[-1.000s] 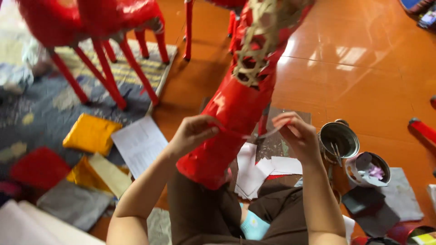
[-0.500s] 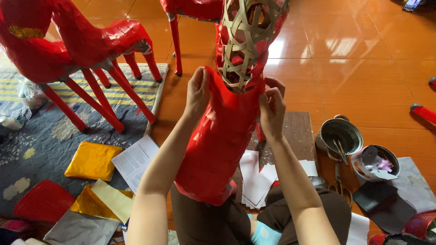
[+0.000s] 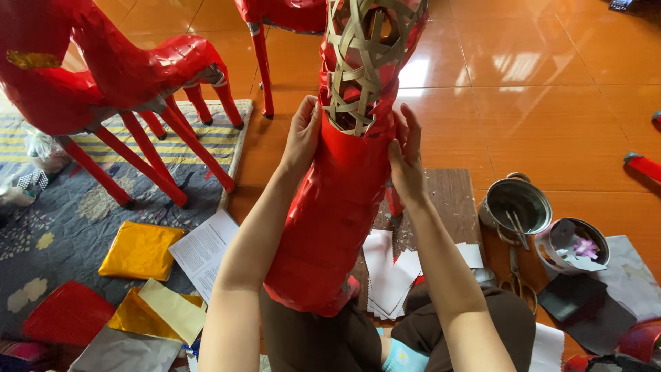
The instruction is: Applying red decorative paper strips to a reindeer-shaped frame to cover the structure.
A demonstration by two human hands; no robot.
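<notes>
A tall woven bamboo frame (image 3: 361,62), partly covered in glossy red paper (image 3: 337,207), stands up from my lap in the head view. My left hand (image 3: 303,134) presses flat on its left side, just below the bare weave. My right hand (image 3: 406,158) presses on its right side at the same height, fingers spread over the red paper edge. Both palms lie against the paper covering.
Red paper-covered animal figures (image 3: 103,76) with thin legs stand on a patterned rug (image 3: 76,207) at left. Gold (image 3: 141,249), red and grey paper sheets lie beside it. White paper pieces (image 3: 392,272), scissors (image 3: 513,275) and two metal pots (image 3: 516,203) sit on the orange tiled floor at right.
Both hands have slid up from the lower part of the frame to its upper papered edge. My right hand no longer holds a small tool. The view has tilted forward.
</notes>
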